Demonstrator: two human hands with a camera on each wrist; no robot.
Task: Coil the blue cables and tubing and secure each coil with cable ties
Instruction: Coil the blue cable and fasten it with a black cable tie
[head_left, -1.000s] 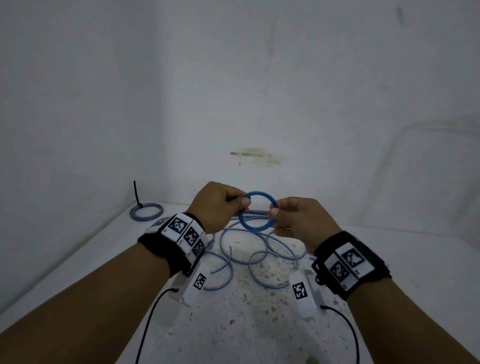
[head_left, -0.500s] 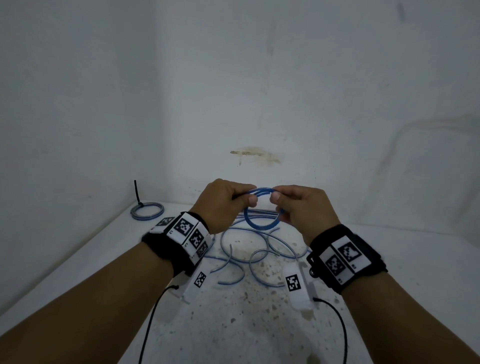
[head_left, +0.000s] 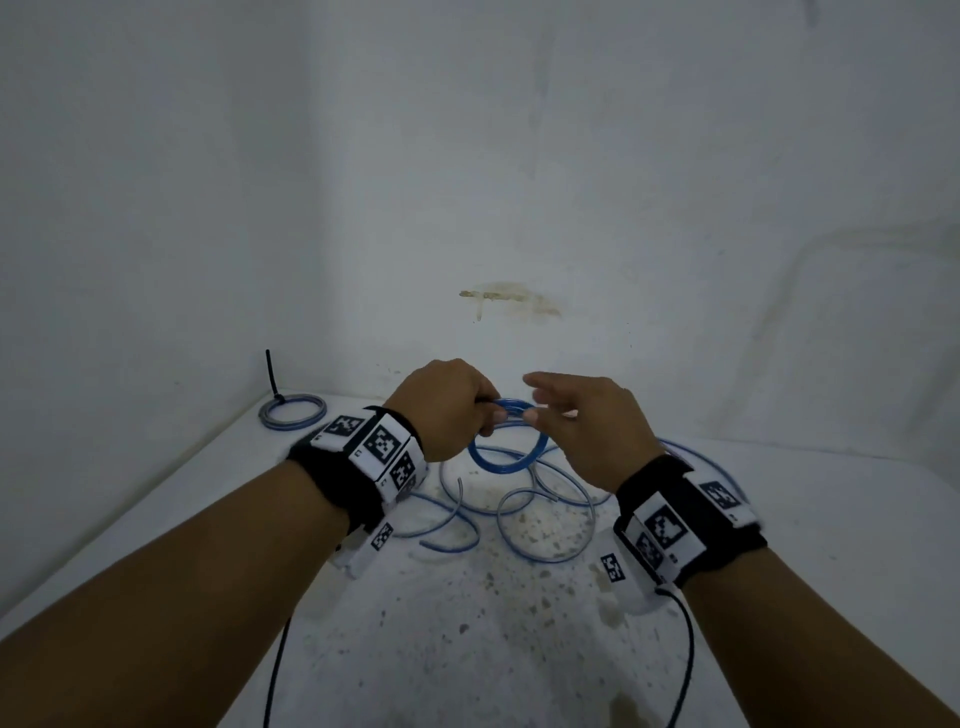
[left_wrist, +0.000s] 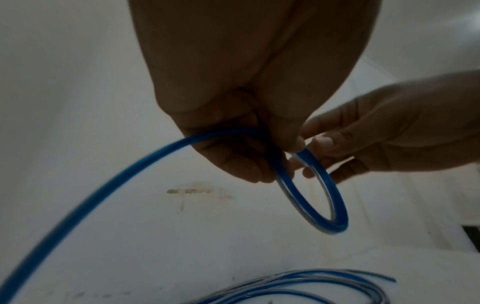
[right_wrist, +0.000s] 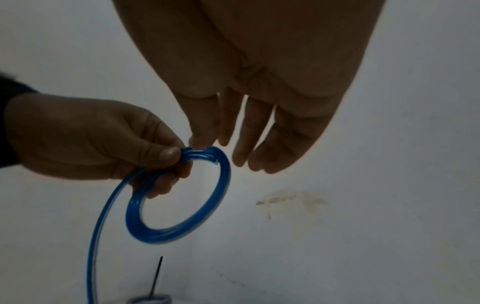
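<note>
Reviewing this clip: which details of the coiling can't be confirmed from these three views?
- Number of turns in the held blue coil: motion blur in all views.
- Grip point under the left hand: its curled fingers cover it.
- Whether the right hand touches the coil: unclear.
- The loose tubing ends: wrists hide part, head view.
- Tied coil in the corner: too small for tie detail.
</note>
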